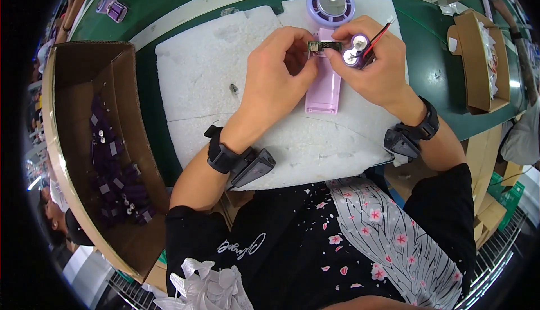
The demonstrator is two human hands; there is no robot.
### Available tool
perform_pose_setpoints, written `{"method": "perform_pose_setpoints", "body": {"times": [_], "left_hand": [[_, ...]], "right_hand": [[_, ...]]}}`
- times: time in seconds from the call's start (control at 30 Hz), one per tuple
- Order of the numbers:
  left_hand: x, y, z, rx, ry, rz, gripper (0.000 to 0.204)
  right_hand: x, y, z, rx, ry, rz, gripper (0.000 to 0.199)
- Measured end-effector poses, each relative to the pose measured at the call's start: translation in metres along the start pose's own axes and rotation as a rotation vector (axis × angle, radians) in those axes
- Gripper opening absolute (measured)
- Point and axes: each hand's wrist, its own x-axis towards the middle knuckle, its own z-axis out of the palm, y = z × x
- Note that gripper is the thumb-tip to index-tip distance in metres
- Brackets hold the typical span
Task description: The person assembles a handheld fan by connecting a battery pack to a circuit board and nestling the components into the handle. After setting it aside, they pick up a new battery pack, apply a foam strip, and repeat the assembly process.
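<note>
Over the middle of a white foam pad (197,79), my left hand (273,76) pinches the left end of a small dark circuit board (326,46) between thumb and fingertips. The thumb and forefinger of my right hand (382,71) meet at the board's other end. That same hand also cradles a purple battery pack (360,43) with metal-capped ends and red and black wires. Beneath my hands lies a lilac handheld fan, its open handle shell (323,93) pointing toward me and its round ringed head (331,5) at the far side. My fingers cover part of the shell.
A deep cardboard box (125,79) on the left contains several purple battery packs (115,149). Another cardboard box (469,57) with white items stands at the right. A purple part (112,8) rests on the green table at far left. Both wrists wear black strapped devices (253,166).
</note>
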Motion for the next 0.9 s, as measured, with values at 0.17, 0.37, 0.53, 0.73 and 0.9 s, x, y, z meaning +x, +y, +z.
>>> {"method": "perform_pose_setpoints", "body": {"times": [0.17, 0.37, 0.53, 0.73, 0.9], "left_hand": [[0.001, 0.006, -0.001, 0.003, 0.024, -0.043, 0.019], [0.000, 0.001, -0.001, 0.060, 0.021, -0.015, 0.021], [-0.002, 0.006, -0.002, 0.110, 0.066, 0.011, 0.015], [-0.003, 0.005, -0.003, 0.157, 0.059, 0.107, 0.009], [-0.001, 0.001, -0.006, 0.164, 0.036, 0.173, 0.009]], "right_hand": [[0.000, -0.005, 0.000, -0.011, 0.018, 0.045, 0.022], [-0.001, -0.002, 0.001, -0.018, -0.019, 0.075, 0.020], [0.001, -0.005, 0.000, -0.039, -0.023, 0.123, 0.019], [-0.001, -0.008, 0.000, -0.075, -0.016, 0.102, 0.019], [0.001, -0.015, -0.002, -0.091, -0.024, 0.125, 0.019]]}}
